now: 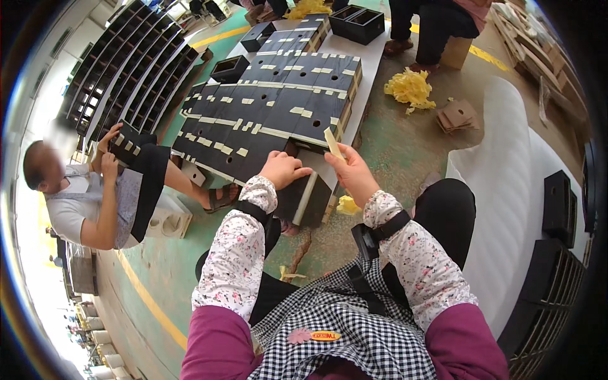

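My right hand (pixel 356 176) pinches a short strip of cream tape (pixel 332 144) between thumb and fingers, raised just over the near end of the row of boxes. My left hand (pixel 282 170) is closed over the edge of the nearest black box (pixel 292 201), its fingers curled and partly hidden from view. A pale tape band runs along this box, and its interior shows dark between my hands. Beyond it many black wooden boxes (pixel 288 101) lie side by side, with cream tape pieces on their faces and round holes in some.
A seated person (pixel 95 196) at left holds a black box (pixel 125 144). Crumpled yellow tape (pixel 409 88) and brown board pieces (pixel 457 116) lie on the floor at right. White foam sheeting (pixel 494 190) extends toward stacked black boxes (pixel 551 278). Another person's legs (pixel 437 28) are at the back.
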A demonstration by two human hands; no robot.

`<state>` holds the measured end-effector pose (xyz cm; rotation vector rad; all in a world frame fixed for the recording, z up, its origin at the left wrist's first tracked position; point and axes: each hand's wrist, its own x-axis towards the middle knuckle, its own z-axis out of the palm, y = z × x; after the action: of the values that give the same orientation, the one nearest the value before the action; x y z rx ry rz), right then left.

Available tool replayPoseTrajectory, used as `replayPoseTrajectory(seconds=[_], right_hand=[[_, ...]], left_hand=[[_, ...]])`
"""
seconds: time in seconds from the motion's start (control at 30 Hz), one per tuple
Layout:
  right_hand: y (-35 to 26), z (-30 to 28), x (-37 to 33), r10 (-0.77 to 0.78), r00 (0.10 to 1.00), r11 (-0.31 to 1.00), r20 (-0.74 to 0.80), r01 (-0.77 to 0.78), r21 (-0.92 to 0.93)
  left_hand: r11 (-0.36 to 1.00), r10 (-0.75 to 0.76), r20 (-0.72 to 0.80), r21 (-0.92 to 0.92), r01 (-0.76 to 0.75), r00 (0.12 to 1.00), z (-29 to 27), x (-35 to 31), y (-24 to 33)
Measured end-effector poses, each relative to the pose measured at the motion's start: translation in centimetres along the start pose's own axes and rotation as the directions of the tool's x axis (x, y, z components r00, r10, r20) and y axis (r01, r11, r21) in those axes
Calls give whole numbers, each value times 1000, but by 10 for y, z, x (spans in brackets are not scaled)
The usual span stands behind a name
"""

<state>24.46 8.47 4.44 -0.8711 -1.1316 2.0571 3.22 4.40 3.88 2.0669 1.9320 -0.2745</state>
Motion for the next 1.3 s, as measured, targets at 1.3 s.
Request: replayPoseTrajectory(seconds=[1.3], right_hand=[[115,-12,25,0,996,995,-85,-9,-101]], left_hand=[[881,-393,-726,-473,5,564,64,-34,67]])
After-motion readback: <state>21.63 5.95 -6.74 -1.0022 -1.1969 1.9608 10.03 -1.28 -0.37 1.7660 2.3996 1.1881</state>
